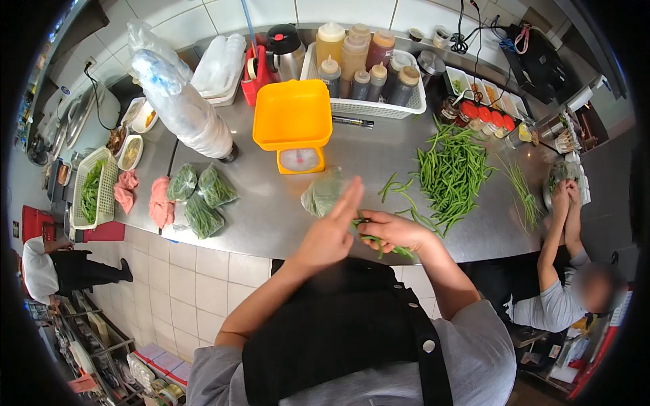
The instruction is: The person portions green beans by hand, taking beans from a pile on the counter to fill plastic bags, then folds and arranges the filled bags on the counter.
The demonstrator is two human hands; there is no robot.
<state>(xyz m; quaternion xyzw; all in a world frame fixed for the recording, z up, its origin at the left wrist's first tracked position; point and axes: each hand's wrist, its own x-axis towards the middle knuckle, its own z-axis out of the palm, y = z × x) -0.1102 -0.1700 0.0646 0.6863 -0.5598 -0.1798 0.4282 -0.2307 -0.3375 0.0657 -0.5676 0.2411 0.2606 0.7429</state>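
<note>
One head-worn view, facing forward and down over the surface (267,210).
The wide, rounding lens looks from above the wearer's black apron (325,331), which fills the bottom centre, with the left hand (330,233) and right hand (398,231) close, near the middle, and the tiled wall (267,13) along the top; its reach takes in a distant person (66,274) at left and a nearer person (556,298) at right.
</note>
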